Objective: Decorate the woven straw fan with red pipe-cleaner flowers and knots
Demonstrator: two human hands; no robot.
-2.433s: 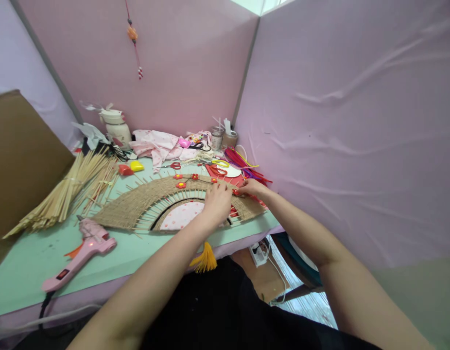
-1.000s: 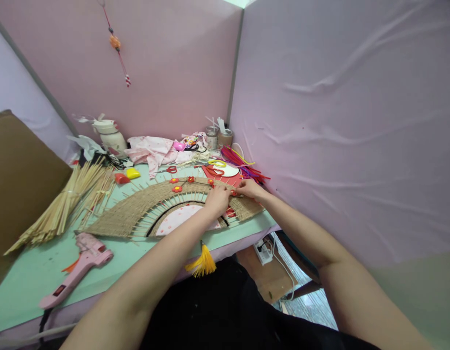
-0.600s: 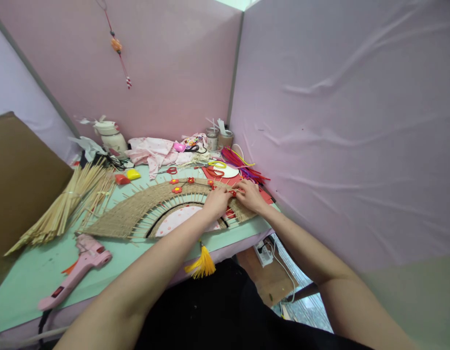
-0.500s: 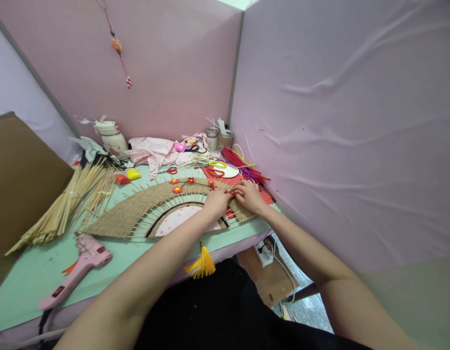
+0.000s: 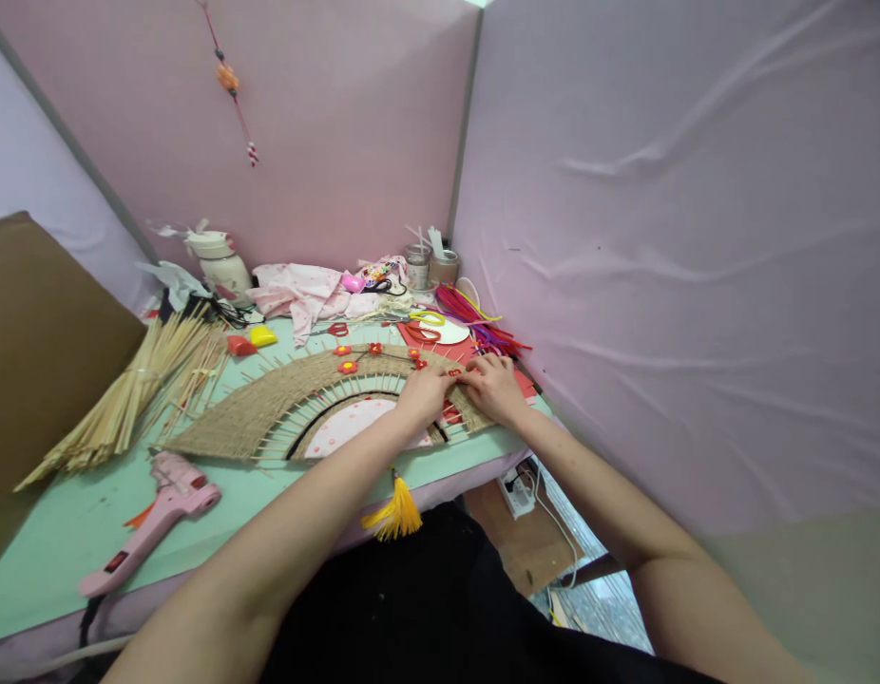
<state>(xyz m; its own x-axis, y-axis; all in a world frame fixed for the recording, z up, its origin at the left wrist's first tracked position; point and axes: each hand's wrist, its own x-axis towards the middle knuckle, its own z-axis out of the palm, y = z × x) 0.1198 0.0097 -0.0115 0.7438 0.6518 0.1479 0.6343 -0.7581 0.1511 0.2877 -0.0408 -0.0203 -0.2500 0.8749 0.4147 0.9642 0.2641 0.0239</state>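
A fan-shaped piece woven of tan twine over thin sticks (image 5: pixel 233 410) lies on the green tabletop. Small red flowers with yellow centres (image 5: pixel 347 367) dot its upper band, and a white spotted half-circle (image 5: pixel 351 427) fills its middle. My left hand (image 5: pixel 424 394) rests over the fan's right part, fingertips closed on a small red flower (image 5: pixel 453 373). From the other side, my right hand (image 5: pixel 495 388) pinches that same flower, its other fingers bent above the twine. The fingers partly cover the flower. A yellow tassel (image 5: pixel 395 510) hangs at the fan's lower edge.
A pink glue gun (image 5: pixel 155 522) lies front left, near a bundle of thin sticks (image 5: pixel 119 404). Red-handled scissors (image 5: pixel 336 330), yellow-handled scissors (image 5: pixel 427 318) and pipe cleaners (image 5: pixel 468 309) are behind the fan. A bottle (image 5: pixel 219 266) and jars (image 5: pixel 444 268) stand at the back.
The view has shifted slightly. My right hand's fingers have turned a little and sit lower over the flower; my left hand stays almost in place.
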